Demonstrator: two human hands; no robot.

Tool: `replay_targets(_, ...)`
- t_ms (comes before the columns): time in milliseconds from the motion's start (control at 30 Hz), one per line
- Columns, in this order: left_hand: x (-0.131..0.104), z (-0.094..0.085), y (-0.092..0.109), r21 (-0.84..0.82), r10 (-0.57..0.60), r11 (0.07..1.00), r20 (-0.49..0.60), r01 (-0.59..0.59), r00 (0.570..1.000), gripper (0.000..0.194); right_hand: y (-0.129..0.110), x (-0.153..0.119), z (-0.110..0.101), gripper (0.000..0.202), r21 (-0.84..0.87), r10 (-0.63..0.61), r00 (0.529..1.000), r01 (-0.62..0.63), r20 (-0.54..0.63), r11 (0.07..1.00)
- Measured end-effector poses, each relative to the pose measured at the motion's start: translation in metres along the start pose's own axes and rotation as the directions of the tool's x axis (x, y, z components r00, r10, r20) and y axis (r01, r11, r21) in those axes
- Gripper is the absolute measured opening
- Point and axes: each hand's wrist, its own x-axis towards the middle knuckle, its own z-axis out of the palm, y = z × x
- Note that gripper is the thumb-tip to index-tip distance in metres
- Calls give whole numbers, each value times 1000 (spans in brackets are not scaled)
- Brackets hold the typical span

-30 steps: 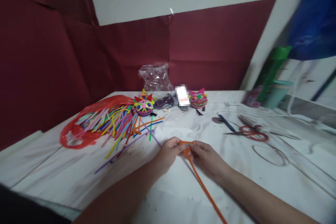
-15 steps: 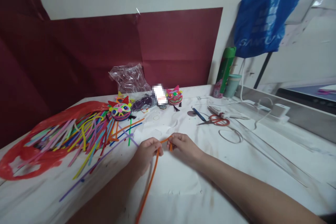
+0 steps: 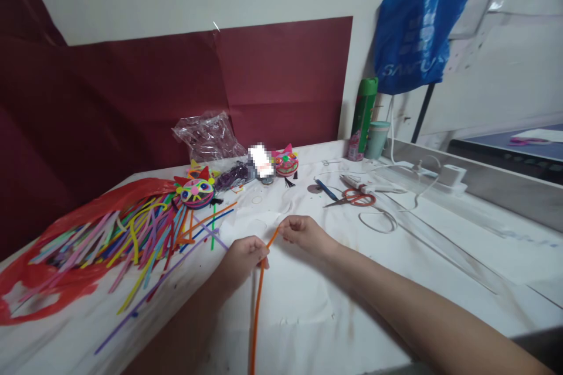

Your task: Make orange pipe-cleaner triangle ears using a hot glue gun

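Note:
An orange pipe cleaner runs from between my hands down toward the bottom edge of the view. My left hand pinches it partway along, thumb against forefinger. Slightly higher and to the right, my right hand grips its upper end between the fingertips. The short stretch between the two hands is taut and slants up to the right. Beneath both hands lies a white paper sheet. How the end is bent inside my right fingers is hidden.
At left, many coloured pipe cleaners spill from a red plastic bag. Two decorated cat-face crafts stand behind, one further right. Orange-handled scissors, a blue pen-like tool and a glue gun lie at right, near a loose cable.
My right hand has risen slightly away from the left, pulling the short orange stretch steeper. The hanging length now falls more upright. The whole view has shifted a little.

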Motion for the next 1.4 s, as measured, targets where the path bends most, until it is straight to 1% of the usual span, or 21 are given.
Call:
replay_targets(67,1,3,-2,-166,-32,986,5,33,999,17,4,0,3,8,-44,-30,1000,30,-7,999)
replay_targets(133,-1,6,-2,-321,-32,946,27,39,999,23,7,-4,8,9,-103,-68,997,70,26,992)
replay_targets(233,-3,11,0,-452,-9,891,55,33,998,26,10,-12,16,17,-188,-105,992,117,77,975)
replay_targets(333,-2,13,-2,-405,-36,914,-9,30,999,24,8,-19,20,20,-324,-198,977,212,76,922)
replay_targets(400,-1,15,-4,-322,-52,947,-83,23,995,21,6,-21,20,21,-430,-301,947,319,112,845)
replay_targets(467,-1,17,-6,-303,-53,953,-126,12,991,21,4,-23,19,22,-513,-374,913,403,165,758)
replay_targets(533,-2,21,-6,-370,-47,929,-107,4,993,26,4,-24,19,22,-580,-411,890,444,198,683)
replay_targets(633,-4,26,-6,-452,-27,892,-22,14,999,29,6,-26,18,22,-632,-440,866,481,237,608)
replay_targets(700,-4,25,-6,-406,-16,914,-70,-14,997,24,7,-25,16,26,-611,-453,848,518,275,599)
replay_targets(767,-4,22,-7,-243,5,969,-126,-36,992,17,6,-23,12,29,-572,-448,834,549,323,609)
replay_targets(833,-3,17,-8,-48,60,997,-132,-67,989,11,4,-22,8,30,-552,-410,833,553,372,624)
replay_targets(933,-5,11,-11,115,136,985,-68,-127,988,8,-2,-21,3,28,-528,-360,816,570,452,630)
replay_targets(1000,-6,8,-10,133,142,981,17,-143,990,8,-6,-21,1,25,-475,-350,779,605,520,639)
replay_targets(1033,-6,7,-9,113,132,984,47,-137,990,8,-8,-20,0,23,-446,-348,777,599,525,665)
replay_targets(1067,-5,7,-7,66,120,990,51,-123,992,8,-10,-19,-1,21,-418,-344,800,563,491,713)
replay_targets(1100,-5,6,-5,-7,103,995,32,-103,994,9,-11,-17,-2,18,-384,-332,845,496,418,779)
replay_targets(1167,-3,7,0,-187,53,980,-46,-60,998,15,-12,-13,-1,15,-256,-259,945,305,198,917)
replay_targets(1200,-2,7,2,-274,31,961,-74,-50,997,19,-11,-11,0,20,-160,-197,974,213,107,964)
replay_targets(1233,-2,8,3,-345,20,937,-88,-49,996,22,-9,-10,2,27,-63,-138,989,142,53,988)
replay_targets(1300,-3,10,5,-432,27,900,-80,-59,996,25,-6,-10,8,33,79,-69,996,65,52,995)
replay_targets(1400,-7,14,6,-455,50,889,-21,-55,999,25,-1,-15,20,29,141,-77,992,63,97,988)
